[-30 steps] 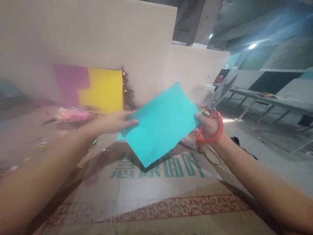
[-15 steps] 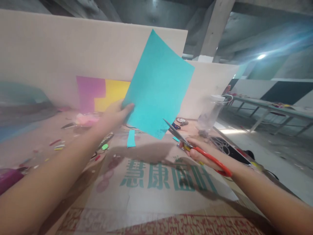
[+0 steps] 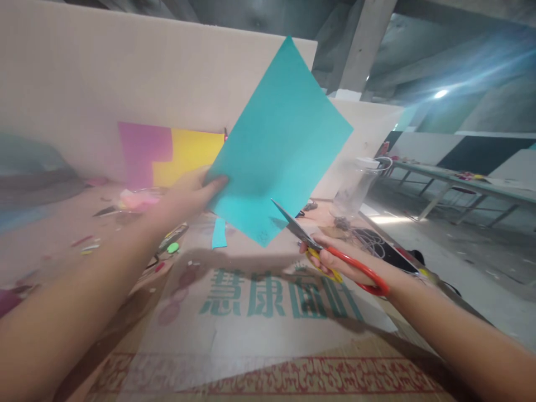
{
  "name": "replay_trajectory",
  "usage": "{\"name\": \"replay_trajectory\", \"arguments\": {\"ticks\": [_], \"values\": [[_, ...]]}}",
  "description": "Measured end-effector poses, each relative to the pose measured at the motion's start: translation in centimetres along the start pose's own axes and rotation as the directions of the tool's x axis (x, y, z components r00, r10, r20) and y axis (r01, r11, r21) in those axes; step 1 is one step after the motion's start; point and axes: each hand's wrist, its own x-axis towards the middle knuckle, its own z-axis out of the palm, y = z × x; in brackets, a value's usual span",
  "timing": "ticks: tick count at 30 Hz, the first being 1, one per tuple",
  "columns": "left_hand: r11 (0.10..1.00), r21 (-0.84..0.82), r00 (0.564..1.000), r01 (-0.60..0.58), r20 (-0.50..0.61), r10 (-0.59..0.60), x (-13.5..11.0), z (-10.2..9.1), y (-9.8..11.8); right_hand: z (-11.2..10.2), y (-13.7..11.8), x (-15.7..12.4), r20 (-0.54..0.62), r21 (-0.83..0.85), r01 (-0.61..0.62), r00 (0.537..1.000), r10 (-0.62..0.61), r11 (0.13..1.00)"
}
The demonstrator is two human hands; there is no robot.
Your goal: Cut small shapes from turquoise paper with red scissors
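The left hand (image 3: 201,187) gripped a turquoise sheet (image 3: 280,134), the right hand (image 3: 338,258) scissors (image 3: 298,229); one strip (image 3: 219,233) seemed already cut, the rest uncut.

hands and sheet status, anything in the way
Left hand holding teal sheet by its left edge. Right hand holding scissors, overlapping sheet's lower right edge in view. No obstruction visible between.

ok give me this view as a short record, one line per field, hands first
left hand: pinching the turquoise sheet near its left corner
right hand: holding scissors with red and yellow handles
blades: overlap the sheet's lower right edge in view; contact unclear
offcut: small turquoise strip below the sheet
behind: purple and yellow panel
right side: clear container, blurred
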Motion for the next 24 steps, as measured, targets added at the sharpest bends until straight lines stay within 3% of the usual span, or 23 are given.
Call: {"name": "replay_trajectory", "arguments": {"ticks": [3,9,18,24], "values": [[1.000,-0.001,0.998,0.028,0.053,-0.028,0.0,0.0,0.0,0.1,-0.1,0.0,0.008,0.028,0.005,1.000,-0.005,1.000],[0.998,-0.026,0.996,0.064,0.059,-0.063,-0.2,-0.2,0.2,0.4,0.3,0.1,-0.001,0.111,-0.035,0.999,0.035,0.993],[0.996,0.028,0.994,0.088,0.061,-0.089,-0.4,-0.3,0.7,0.2,-0.9,-0.1,0.030,0.002,-0.073,0.997,0.073,0.997],[0.999,-0.023,0.997,0.048,0.063,-0.047,-0.3,-0.3,0.3,0.0,-0.6,-0.1,0.046,0.030,-0.076,0.996,0.075,0.997]]}}
